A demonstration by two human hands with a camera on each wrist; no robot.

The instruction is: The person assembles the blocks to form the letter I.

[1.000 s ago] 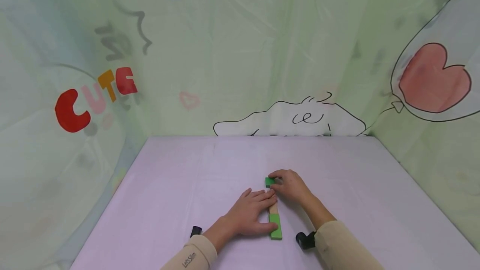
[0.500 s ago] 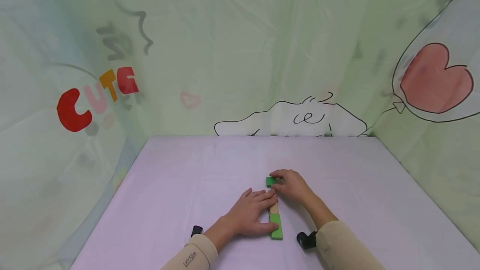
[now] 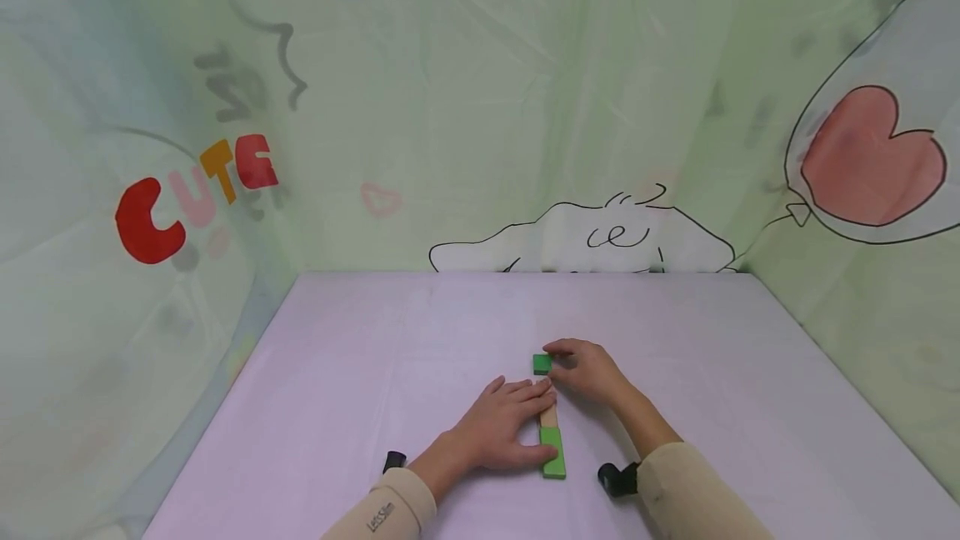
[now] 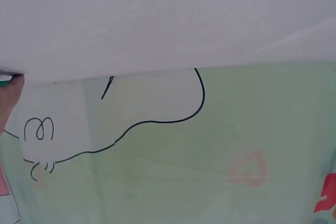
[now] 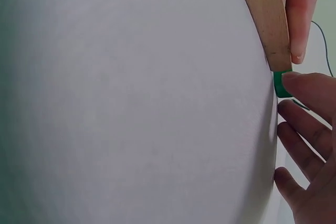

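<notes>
In the head view a row of small wooden blocks runs away from the body. A light green block [image 3: 551, 452] forms the near end, a plain wood block [image 3: 548, 416] follows, and a dark green block [image 3: 542, 364] lies at the far end. My left hand [image 3: 502, 427] rests palm down beside the row, its fingers spread over the plain block and its thumb on the light green one. Thumb and index finger of my right hand [image 3: 591, 371] stand apart at the right edge of the dark green block. In the right wrist view the thumb overlaps that block.
The blocks lie on a pale lilac table [image 3: 375, 340]. A printed curtain [image 3: 480, 107] closes off the back and both sides. Black devices [image 3: 618, 480] are strapped at both wrists, beside beige sleeves [image 3: 697, 490].
My right hand has slid slightly to the right, so more of the dark green block shows. The left hand and the blocks under it have stayed in place.
</notes>
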